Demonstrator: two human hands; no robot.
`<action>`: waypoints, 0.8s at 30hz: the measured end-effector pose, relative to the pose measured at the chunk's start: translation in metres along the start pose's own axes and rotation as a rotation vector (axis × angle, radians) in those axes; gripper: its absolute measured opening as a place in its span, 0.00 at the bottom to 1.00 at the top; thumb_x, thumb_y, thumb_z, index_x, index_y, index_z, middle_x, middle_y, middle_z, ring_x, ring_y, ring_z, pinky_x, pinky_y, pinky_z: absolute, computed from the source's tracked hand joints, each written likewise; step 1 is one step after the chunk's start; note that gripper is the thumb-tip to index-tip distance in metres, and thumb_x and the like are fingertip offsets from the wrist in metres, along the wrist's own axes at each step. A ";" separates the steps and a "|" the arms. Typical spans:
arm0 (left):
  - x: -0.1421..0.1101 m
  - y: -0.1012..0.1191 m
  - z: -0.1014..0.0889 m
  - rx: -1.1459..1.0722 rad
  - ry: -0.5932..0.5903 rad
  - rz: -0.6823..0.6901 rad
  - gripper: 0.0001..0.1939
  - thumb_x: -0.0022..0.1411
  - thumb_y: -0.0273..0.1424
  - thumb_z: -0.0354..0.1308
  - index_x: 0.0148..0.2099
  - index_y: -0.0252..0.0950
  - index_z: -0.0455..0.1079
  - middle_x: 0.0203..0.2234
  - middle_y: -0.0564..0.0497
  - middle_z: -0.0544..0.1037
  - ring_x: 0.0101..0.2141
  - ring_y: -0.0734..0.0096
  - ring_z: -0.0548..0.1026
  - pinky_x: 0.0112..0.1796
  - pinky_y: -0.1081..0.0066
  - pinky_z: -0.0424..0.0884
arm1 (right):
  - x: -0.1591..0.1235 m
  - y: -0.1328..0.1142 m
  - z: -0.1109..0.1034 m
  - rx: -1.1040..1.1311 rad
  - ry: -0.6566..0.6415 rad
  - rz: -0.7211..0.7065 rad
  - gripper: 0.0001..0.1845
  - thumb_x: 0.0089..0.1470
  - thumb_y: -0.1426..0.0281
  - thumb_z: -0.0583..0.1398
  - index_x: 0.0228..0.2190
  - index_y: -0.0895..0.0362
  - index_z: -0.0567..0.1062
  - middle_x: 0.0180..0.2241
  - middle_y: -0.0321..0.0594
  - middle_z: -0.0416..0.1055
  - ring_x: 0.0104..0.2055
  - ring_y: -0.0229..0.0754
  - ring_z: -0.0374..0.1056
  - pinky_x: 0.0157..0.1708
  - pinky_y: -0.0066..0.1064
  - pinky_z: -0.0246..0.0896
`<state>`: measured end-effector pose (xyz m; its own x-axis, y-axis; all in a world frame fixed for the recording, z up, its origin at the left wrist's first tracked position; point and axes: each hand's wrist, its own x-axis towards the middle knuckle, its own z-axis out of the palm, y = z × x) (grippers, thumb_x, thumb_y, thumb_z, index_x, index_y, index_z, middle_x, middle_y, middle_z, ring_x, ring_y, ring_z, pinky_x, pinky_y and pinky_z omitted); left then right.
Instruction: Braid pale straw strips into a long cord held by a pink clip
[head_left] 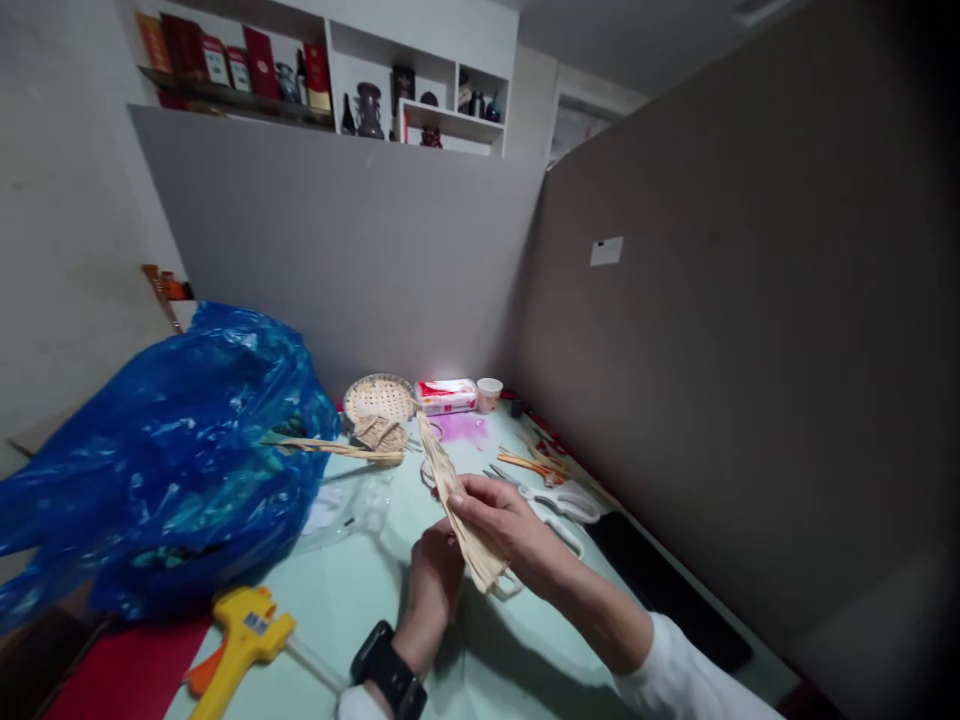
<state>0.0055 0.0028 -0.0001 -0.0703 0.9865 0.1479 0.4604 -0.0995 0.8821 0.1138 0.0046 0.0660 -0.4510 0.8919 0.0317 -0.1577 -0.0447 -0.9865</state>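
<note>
A long, pale, ribbed strip that looks like dried corn husk (442, 465) slants across the middle of the head view. My right hand (499, 520) is closed on its lower part, thumb on top and fingers underneath. Just left of the strip, my left hand (436, 565) is curled against its underside. The strip hides those fingertips, so what they hold does not show. White-handled scissors (562, 500) lie on the table beyond my right hand. A yellow glue gun (244, 640) with a glue stick in it rests at the lower left.
A large blue plastic bag (225, 440) fills the left side, with a pale twisted strip (352, 452) sticking out. Farther back are a woven basket (379, 398), a tissue pack (446, 396) and a paper cup (489, 395). Grey partitions (712, 300) stand behind and right.
</note>
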 end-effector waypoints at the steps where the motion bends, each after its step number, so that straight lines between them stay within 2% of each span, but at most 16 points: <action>1: 0.000 -0.004 0.003 -0.030 -0.018 -0.028 0.14 0.64 0.37 0.55 0.46 0.33 0.71 0.41 0.47 0.76 0.38 0.63 0.76 0.39 0.62 0.74 | -0.001 0.005 -0.010 -0.027 0.035 -0.042 0.16 0.49 0.59 0.64 0.33 0.59 0.74 0.27 0.34 0.65 0.27 0.35 0.60 0.27 0.26 0.54; 4: 0.000 -0.015 0.005 -0.134 -0.051 -0.112 0.13 0.61 0.38 0.55 0.31 0.33 0.72 0.27 0.47 0.78 0.31 0.63 0.76 0.33 0.66 0.71 | -0.005 0.017 -0.036 -0.138 0.087 -0.149 0.16 0.50 0.60 0.63 0.35 0.59 0.73 0.31 0.37 0.68 0.32 0.37 0.62 0.33 0.28 0.56; 6: 0.000 -0.018 0.006 -0.200 -0.057 -0.155 0.12 0.57 0.38 0.56 0.28 0.34 0.70 0.22 0.48 0.77 0.28 0.63 0.76 0.31 0.68 0.69 | -0.008 0.026 -0.050 -0.176 0.104 -0.161 0.15 0.50 0.62 0.62 0.37 0.60 0.73 0.31 0.37 0.69 0.32 0.39 0.63 0.33 0.29 0.57; 8: 0.000 -0.018 0.007 -0.256 -0.056 -0.192 0.10 0.53 0.37 0.58 0.31 0.34 0.69 0.19 0.50 0.76 0.26 0.65 0.75 0.30 0.70 0.68 | -0.011 0.033 -0.062 -0.204 0.135 -0.150 0.15 0.50 0.63 0.61 0.38 0.59 0.72 0.31 0.37 0.68 0.32 0.39 0.63 0.33 0.29 0.57; 11: -0.001 -0.013 0.008 -0.298 -0.043 -0.243 0.16 0.51 0.37 0.59 0.41 0.34 0.66 0.18 0.54 0.75 0.23 0.70 0.72 0.28 0.74 0.65 | -0.014 0.041 -0.073 -0.266 0.227 -0.159 0.19 0.51 0.65 0.60 0.44 0.58 0.69 0.28 0.35 0.67 0.30 0.39 0.63 0.31 0.28 0.56; 14: -0.001 -0.006 0.005 -0.340 -0.055 -0.292 0.23 0.53 0.36 0.60 0.49 0.37 0.60 0.17 0.59 0.71 0.16 0.79 0.61 0.20 0.79 0.53 | -0.016 0.042 -0.078 -0.318 0.284 -0.163 0.26 0.53 0.67 0.59 0.53 0.55 0.62 0.26 0.31 0.64 0.28 0.38 0.62 0.29 0.28 0.54; 17: 0.001 -0.006 0.000 -0.388 -0.172 -0.360 0.19 0.53 0.38 0.61 0.45 0.36 0.64 0.18 0.60 0.68 0.14 0.85 0.49 0.18 0.79 0.41 | -0.015 0.041 -0.079 -0.379 0.291 -0.156 0.31 0.54 0.71 0.57 0.58 0.53 0.56 0.25 0.29 0.63 0.27 0.37 0.61 0.30 0.28 0.53; 19: 0.004 -0.009 -0.005 -0.400 -0.264 -0.410 0.16 0.53 0.38 0.61 0.40 0.33 0.67 0.19 0.59 0.66 0.15 0.86 0.47 0.18 0.78 0.39 | -0.016 0.039 -0.079 -0.439 0.253 -0.171 0.26 0.54 0.72 0.57 0.55 0.53 0.62 0.25 0.30 0.62 0.28 0.37 0.60 0.31 0.28 0.53; 22: 0.007 -0.015 -0.010 -0.437 -0.349 -0.450 0.15 0.53 0.37 0.63 0.37 0.31 0.70 0.19 0.59 0.64 0.16 0.87 0.46 0.19 0.77 0.38 | -0.017 0.039 -0.077 -0.534 0.160 -0.183 0.12 0.55 0.74 0.55 0.43 0.55 0.71 0.26 0.32 0.63 0.30 0.37 0.60 0.32 0.28 0.52; 24: 0.009 -0.016 -0.011 -0.462 -0.374 -0.465 0.15 0.51 0.37 0.64 0.36 0.31 0.70 0.19 0.60 0.62 0.16 0.87 0.46 0.19 0.77 0.38 | -0.017 0.040 -0.075 -0.563 0.134 -0.173 0.11 0.56 0.75 0.54 0.41 0.55 0.71 0.28 0.33 0.64 0.32 0.38 0.61 0.33 0.29 0.53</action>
<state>-0.0121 0.0119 -0.0082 0.1764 0.9102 -0.3746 0.0328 0.3750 0.9265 0.1813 0.0214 0.0143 -0.3400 0.9155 0.2151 0.2869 0.3189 -0.9033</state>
